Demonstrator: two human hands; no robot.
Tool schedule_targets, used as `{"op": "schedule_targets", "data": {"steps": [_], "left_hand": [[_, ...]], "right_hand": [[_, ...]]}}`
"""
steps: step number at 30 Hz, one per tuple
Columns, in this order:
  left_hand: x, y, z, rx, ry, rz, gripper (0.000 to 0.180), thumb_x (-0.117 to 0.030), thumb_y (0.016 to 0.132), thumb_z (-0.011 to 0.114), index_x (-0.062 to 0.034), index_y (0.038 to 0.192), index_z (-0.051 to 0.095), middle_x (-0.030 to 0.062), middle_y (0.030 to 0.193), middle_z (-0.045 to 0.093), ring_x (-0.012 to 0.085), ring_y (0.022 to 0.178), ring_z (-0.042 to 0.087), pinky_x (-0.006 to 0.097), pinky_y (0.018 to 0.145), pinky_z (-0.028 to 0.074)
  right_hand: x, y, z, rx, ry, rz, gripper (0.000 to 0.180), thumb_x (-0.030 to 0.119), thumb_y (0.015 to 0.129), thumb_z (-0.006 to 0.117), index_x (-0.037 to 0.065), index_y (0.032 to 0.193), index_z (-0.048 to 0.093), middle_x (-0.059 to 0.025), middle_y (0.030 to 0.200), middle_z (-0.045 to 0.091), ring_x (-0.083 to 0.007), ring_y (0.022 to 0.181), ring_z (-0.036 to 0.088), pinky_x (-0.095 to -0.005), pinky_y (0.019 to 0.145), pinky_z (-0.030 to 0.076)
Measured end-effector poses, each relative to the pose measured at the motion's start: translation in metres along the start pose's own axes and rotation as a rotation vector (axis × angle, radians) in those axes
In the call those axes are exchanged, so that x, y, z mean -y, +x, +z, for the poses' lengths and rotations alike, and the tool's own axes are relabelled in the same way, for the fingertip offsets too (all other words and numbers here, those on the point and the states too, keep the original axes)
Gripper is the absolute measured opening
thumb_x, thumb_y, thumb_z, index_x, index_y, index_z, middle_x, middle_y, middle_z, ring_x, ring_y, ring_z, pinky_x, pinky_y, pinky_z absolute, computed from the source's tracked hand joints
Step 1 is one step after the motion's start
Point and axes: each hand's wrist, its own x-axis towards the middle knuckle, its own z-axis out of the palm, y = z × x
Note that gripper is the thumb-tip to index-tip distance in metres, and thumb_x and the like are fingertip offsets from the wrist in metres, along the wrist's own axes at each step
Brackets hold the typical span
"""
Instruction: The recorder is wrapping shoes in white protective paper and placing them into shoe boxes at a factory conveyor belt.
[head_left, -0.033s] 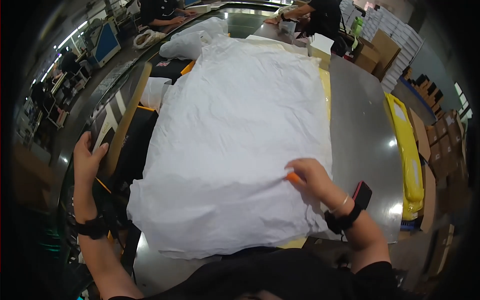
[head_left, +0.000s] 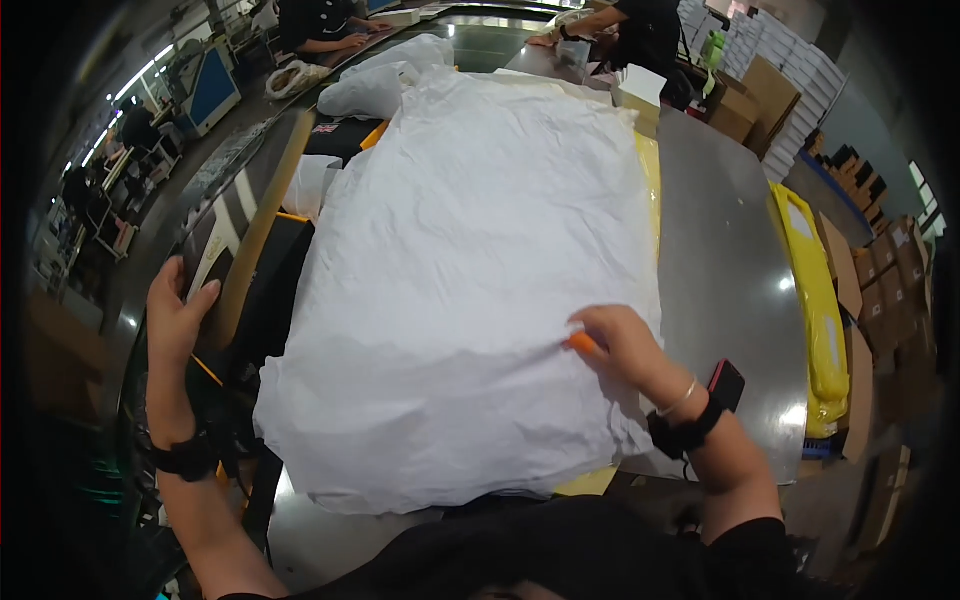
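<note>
Large white crinkled sheet of cloth or paper [head_left: 470, 270]: laid flat over most of the grey metal worktable [head_left: 725, 260], its long axis running from the person's body away toward the far end of the table; the near edge overhangs the table's front, and the far end bunches into loose folds. Spreading looks largely done (creases remain across the near half, so smoothing or marking seems unfinished). Right hand [head_left: 625, 345]: rests on the sheet's near right portion, fingers closed around a small orange marker-like tool [head_left: 582, 343], its tip pointing left along the sheet. Left hand [head_left: 178, 310]: off the sheet's left edge, fingers loosely open, touching a long dark board [head_left: 240, 250] beside the sheet. A yellow bag [head_left: 810, 290] lies beyond the table's right edge.
</note>
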Motion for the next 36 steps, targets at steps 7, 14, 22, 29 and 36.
{"op": "schedule_targets", "data": {"steps": [7,14,22,29,36], "left_hand": [[-0.125,-0.004,0.093,0.268,0.046,0.182,0.041,-0.009,0.070,0.068,0.0042,0.106,0.055,0.0189,0.092,0.063,0.0260,0.087,0.063,0.035,0.077,0.047],[-0.107,-0.006,0.203,0.404,0.436,0.444,0.026,-0.006,0.066,0.069,-0.0025,0.082,0.049,0.0174,0.078,0.060,0.0391,0.080,0.056,0.045,0.071,0.040],[-0.126,0.030,0.241,0.366,0.496,0.417,0.024,-0.009,0.069,0.069,-0.0046,0.086,0.052,0.0147,0.081,0.063,0.0338,0.083,0.060,0.042,0.073,0.041],[-0.168,0.025,0.202,0.302,0.365,0.264,0.027,-0.015,0.070,0.071,-0.0028,0.086,0.052,0.0190,0.080,0.062,0.0386,0.082,0.059,0.046,0.072,0.045],[-0.207,0.012,0.224,0.403,0.231,0.460,0.026,-0.013,0.069,0.069,-0.0008,0.081,0.050,0.0208,0.076,0.059,0.0392,0.077,0.059,0.045,0.065,0.044]], "right_hand": [[0.009,-0.006,-0.022,-0.192,-0.059,-0.379,0.037,0.025,0.076,0.068,0.006,0.106,0.059,-0.0170,0.113,0.055,-0.0349,0.107,0.050,-0.0414,0.094,0.037],[0.011,-0.077,-0.028,0.214,-0.059,-0.435,0.043,0.031,0.077,0.068,0.008,0.111,0.055,-0.0179,0.124,0.048,-0.0354,0.121,0.040,-0.0451,0.101,0.031],[-0.006,-0.077,0.005,-0.027,-0.171,-0.452,0.029,0.022,0.078,0.066,0.007,0.101,0.060,-0.0116,0.115,0.055,-0.0319,0.114,0.047,-0.0405,0.094,0.040],[0.006,-0.077,-0.006,-0.083,-0.052,-0.498,0.027,0.015,0.074,0.068,0.006,0.098,0.060,-0.0087,0.101,0.060,-0.0271,0.101,0.057,-0.0372,0.086,0.046],[0.029,-0.084,-0.006,-0.068,-0.104,-0.545,0.024,0.019,0.077,0.066,0.005,0.095,0.059,-0.0082,0.096,0.060,-0.0238,0.094,0.059,-0.0351,0.083,0.047]]}}
